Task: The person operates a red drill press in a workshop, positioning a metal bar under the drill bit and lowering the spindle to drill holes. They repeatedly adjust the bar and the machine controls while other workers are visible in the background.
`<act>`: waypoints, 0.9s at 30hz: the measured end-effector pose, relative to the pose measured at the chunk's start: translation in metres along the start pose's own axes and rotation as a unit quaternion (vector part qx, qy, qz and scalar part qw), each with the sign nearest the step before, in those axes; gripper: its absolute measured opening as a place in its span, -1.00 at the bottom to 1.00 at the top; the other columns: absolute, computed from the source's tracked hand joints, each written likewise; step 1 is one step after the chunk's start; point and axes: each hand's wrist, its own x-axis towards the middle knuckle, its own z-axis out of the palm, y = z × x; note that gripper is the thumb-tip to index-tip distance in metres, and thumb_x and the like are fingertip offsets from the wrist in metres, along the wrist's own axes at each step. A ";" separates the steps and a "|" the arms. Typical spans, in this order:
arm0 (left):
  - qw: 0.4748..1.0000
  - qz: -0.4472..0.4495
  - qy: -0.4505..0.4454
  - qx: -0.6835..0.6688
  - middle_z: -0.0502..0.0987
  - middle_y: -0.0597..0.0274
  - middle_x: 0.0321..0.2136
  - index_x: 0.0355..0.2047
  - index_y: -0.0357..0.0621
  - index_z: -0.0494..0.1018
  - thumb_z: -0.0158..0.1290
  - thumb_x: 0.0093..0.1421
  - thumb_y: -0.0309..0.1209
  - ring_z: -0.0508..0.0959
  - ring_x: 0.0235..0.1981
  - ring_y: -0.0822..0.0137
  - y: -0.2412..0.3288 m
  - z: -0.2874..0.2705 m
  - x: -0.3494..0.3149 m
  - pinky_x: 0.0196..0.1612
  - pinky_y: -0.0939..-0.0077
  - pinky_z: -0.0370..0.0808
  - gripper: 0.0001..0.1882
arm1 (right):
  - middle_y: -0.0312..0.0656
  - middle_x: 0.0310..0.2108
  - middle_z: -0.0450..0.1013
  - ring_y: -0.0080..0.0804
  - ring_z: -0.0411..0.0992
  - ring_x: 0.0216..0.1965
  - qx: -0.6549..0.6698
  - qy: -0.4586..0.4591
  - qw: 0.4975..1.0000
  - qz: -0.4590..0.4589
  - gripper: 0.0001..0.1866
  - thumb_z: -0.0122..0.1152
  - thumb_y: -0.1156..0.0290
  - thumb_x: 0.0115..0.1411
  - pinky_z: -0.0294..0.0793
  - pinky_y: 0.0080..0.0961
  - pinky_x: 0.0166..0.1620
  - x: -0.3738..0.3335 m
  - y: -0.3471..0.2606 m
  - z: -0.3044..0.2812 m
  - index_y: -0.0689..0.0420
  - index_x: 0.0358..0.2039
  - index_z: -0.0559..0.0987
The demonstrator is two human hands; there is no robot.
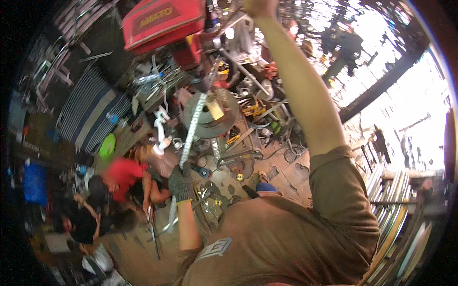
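Note:
My left hand (180, 185), in a dark knit work glove, is closed around a long, pale metal bar (192, 126) with a patterned surface. The bar slants up and away from the glove, and its upper end lies over a round grey metal disc (223, 127). A yellowish block (214, 109) rests on that disc. My right arm stretches far forward and up; only part of my bare right hand (260, 6) shows at the top edge. Its fingers are out of sight, so whatever it touches is hidden.
A big red case-like housing (164, 28) stands at the far left of the disc. Tools and scrap cover the floor beyond me. To my left crouches a person in a red shirt (125, 175) with a long tool (154, 233); another person (83, 221) is beside them. Long strips (393, 205) stack at right.

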 end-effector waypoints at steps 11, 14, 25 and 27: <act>0.984 0.103 0.032 -0.140 0.60 0.11 -0.52 -0.22 -0.14 0.55 -0.03 0.25 0.05 0.56 -0.49 0.10 -0.041 0.057 0.081 -0.43 0.21 0.48 -0.52 | 0.06 -0.52 0.38 -0.06 0.35 -0.45 -0.194 0.078 0.977 -0.046 -0.80 -0.08 0.43 0.18 0.34 -0.30 -0.30 -0.012 -0.009 0.011 0.29 -0.38 0.47; 0.985 0.110 0.030 -0.130 0.60 0.11 -0.52 -0.23 -0.13 0.56 -0.02 0.25 0.06 0.55 -0.51 0.10 -0.041 0.053 0.083 -0.44 0.21 0.48 -0.52 | 0.14 -0.52 0.37 0.03 0.39 -0.41 -0.208 0.081 0.971 -0.084 -0.80 -0.08 0.44 0.16 0.36 -0.26 -0.26 -0.013 -0.013 0.010 0.31 -0.40 0.47; 0.986 0.131 0.014 -0.099 0.59 0.09 -0.55 -0.30 -0.11 0.58 -0.01 0.23 0.10 0.51 -0.58 0.14 -0.071 0.034 0.085 -0.48 0.22 0.46 -0.50 | 0.13 -0.53 0.42 -0.02 0.45 -0.40 -0.191 0.069 0.974 -0.099 -0.81 -0.07 0.48 0.12 0.38 -0.26 -0.26 -0.010 -0.012 0.010 0.30 -0.49 0.49; 0.986 0.134 0.007 -0.096 0.59 0.09 -0.55 -0.31 -0.11 0.58 -0.01 0.23 0.10 0.50 -0.60 0.14 -0.080 0.032 0.085 -0.49 0.22 0.46 -0.50 | 0.12 -0.55 0.41 -0.09 0.43 -0.44 -0.194 0.062 0.969 -0.140 -0.82 -0.07 0.49 0.11 0.36 -0.28 -0.30 -0.006 -0.010 0.012 0.30 -0.51 0.48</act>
